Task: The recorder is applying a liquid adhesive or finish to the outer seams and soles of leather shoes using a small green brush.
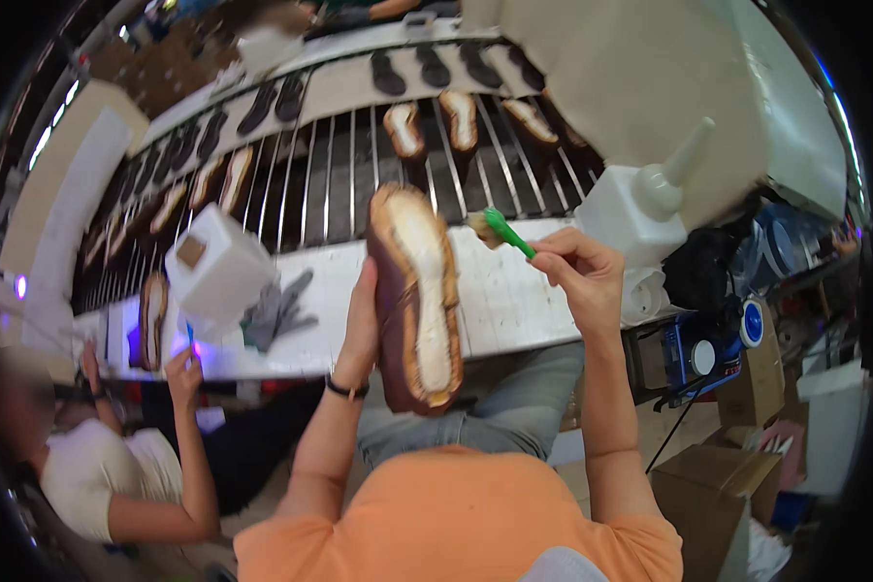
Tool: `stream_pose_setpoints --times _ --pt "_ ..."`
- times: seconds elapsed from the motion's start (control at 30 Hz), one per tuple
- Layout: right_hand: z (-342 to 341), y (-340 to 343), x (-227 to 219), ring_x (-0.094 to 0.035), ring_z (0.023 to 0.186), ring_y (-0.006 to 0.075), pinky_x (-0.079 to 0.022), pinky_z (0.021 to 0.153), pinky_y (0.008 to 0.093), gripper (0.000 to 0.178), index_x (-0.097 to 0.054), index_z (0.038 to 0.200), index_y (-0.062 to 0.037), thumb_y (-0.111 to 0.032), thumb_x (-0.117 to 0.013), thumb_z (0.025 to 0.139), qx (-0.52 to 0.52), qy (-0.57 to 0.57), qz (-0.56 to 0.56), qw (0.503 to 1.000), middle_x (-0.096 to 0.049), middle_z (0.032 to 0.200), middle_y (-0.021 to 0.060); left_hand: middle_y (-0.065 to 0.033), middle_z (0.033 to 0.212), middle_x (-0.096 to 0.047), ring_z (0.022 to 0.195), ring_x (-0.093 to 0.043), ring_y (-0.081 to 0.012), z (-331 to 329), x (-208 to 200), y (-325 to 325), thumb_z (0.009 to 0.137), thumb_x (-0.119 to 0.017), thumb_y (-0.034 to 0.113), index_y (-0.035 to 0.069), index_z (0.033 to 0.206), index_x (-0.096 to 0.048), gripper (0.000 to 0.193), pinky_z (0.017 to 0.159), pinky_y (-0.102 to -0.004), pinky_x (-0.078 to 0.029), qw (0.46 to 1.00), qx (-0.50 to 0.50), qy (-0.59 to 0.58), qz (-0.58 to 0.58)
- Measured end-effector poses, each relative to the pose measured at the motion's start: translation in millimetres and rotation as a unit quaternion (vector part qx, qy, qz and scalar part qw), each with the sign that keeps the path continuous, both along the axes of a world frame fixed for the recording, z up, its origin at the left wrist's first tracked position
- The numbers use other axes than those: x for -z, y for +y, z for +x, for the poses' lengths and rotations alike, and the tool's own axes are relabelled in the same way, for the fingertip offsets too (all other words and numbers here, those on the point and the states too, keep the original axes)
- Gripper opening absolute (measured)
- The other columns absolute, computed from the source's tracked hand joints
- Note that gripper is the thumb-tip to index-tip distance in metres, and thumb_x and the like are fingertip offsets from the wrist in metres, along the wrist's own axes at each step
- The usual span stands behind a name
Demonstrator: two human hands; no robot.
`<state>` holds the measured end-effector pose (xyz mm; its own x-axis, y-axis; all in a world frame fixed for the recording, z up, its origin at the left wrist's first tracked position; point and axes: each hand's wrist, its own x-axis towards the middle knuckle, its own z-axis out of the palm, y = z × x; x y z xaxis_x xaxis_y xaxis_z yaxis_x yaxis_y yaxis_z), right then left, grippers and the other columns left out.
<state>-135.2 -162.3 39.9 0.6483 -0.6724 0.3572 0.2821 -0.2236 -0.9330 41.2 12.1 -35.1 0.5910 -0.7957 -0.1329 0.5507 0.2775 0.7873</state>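
Note:
In front of me a brown shoe upper point(390, 320) stretched on a last is held up, its underside facing me. That underside shows a pale middle strip with a tan, folded edge around it. My left hand point(361, 315) grips it from the left side, the fingers mostly hidden behind it. Between the thumb and fingers of my right hand point(589, 274) is a small brush point(502, 231) with a green handle. Its bristles point left towards the shoe upper, with a gap between them.
A rack of metal rods point(341, 175) carries more shoe uppers point(459, 121); dark soles point(432, 66) lie beyond. A white spouted bottle point(630, 209) stands right, a white container point(220, 267) and grey glove point(279, 312) left. At left a co-worker point(131, 470) holds a blue-handled tool.

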Motion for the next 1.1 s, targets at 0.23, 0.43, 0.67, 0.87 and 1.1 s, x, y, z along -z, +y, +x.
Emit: stream_pose_setpoints --times 0.23,0.43,0.67,0.87,1.1 --pt "10 28 -1 -0.059 0.07 0.0111 -0.043 0.061 0.0213 0.009 -0.069 0.083 0.0039 0.004 -0.072 0.074 -0.011 0.085 -0.196 0.977 -0.066 0.078 0.0073 -0.009 0.113 -0.062 0.098 -0.058 -0.011 2 -28 4 0.102 -0.036 0.039 -0.007 0.118 -0.054 0.051 0.085 -0.0258 -0.046 0.969 0.003 -0.249 -0.011" --pt "27 28 -6 -0.059 0.07 0.0122 -0.042 0.059 0.0229 0.009 -0.069 0.083 0.0026 0.002 -0.074 0.075 -0.001 0.044 -0.248 0.968 -0.066 0.078 0.0074 -0.0142 0.09 -0.068 0.082 -0.066 -0.0184 -6 -28 14 0.095 -0.047 0.047 -0.001 0.121 -0.054 0.055 0.073 -0.0303 -0.049 0.912 -0.074 -0.399 0.057" --pt "53 18 -31 -0.053 0.064 0.0086 -0.037 0.055 0.0225 0.01 -0.069 0.084 0.0014 -0.006 -0.073 0.079 0.07 0.085 -0.246 0.963 -0.067 0.078 0.0061 -0.018 0.07 -0.064 0.066 -0.064 -0.0342 -9 -42 27 0.089 -0.053 0.054 0.002 0.119 -0.056 0.06 0.059 -0.0376 -0.048 0.822 -0.079 -0.537 0.169" --pt "60 -3 -43 -0.049 0.061 0.005 -0.036 0.055 0.0205 0.009 -0.07 0.082 0.0028 -0.004 -0.074 0.077 -0.007 0.111 -0.242 0.964 -0.063 0.074 0.0024 -0.0187 0.075 -0.066 0.07 -0.065 -0.0347 -1 -39 27 0.088 -0.053 0.055 0.002 0.117 -0.057 0.06 0.064 -0.038 -0.049 0.84 -0.081 -0.521 0.13" --pt "49 -2 -53 -0.059 0.066 0.0098 -0.042 0.059 0.0219 0.011 -0.07 0.081 0.0031 -0.001 -0.075 0.073 -0.16 0.132 -0.316 0.926 -0.066 0.076 0.0063 -0.016 0.095 -0.067 0.089 -0.064 -0.0228 4 -25 28 0.093 -0.05 0.047 0.0 0.119 -0.057 0.054 0.08 -0.0321 -0.048 0.92 -0.018 -0.387 0.06"
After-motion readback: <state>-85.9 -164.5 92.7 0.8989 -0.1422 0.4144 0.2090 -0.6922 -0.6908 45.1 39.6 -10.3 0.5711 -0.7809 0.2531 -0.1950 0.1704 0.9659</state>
